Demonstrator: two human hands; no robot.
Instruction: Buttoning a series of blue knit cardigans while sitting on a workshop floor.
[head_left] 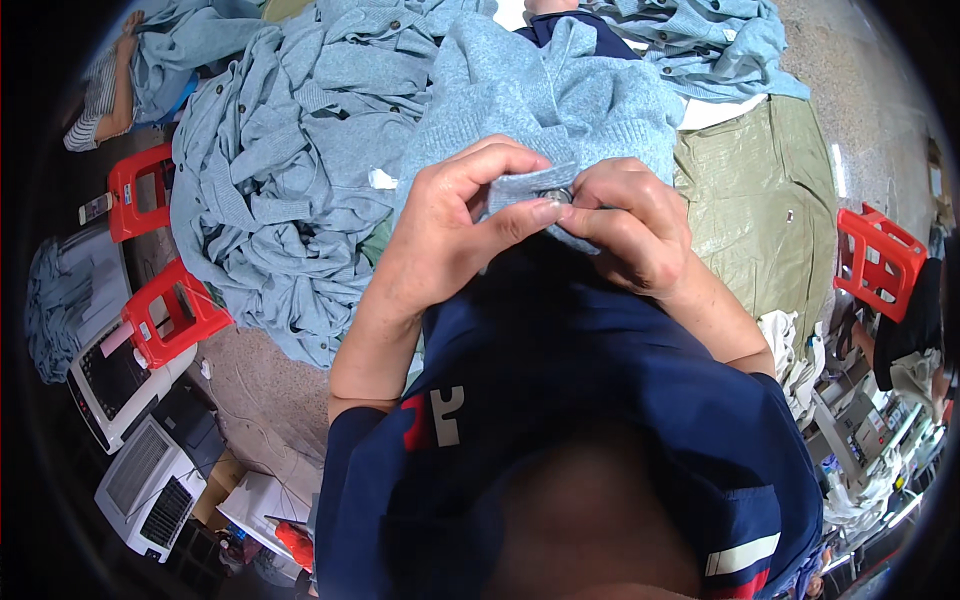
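Observation:
A light blue knitted cardigan (555, 100) lies in front of me, its near edge lifted toward my chest. My left hand (465, 215) pinches a folded band of it between thumb and fingers. Close against it, my right hand (635, 220) grips the same band, thumb and forefinger at a small dark button (553, 196). The two thumb tips nearly meet at the button. Whether the button sits in a buttonhole is hidden by my fingers.
A large heap of similar buttoned cardigans (290, 130) spreads to the left, with more garments (710, 45) at the far right. Olive sheeting (755, 190) covers the right side. Red stools (180, 315) stand at left and another red stool (880, 260) at right. A striped-sleeved person's arm (120, 80) shows far left.

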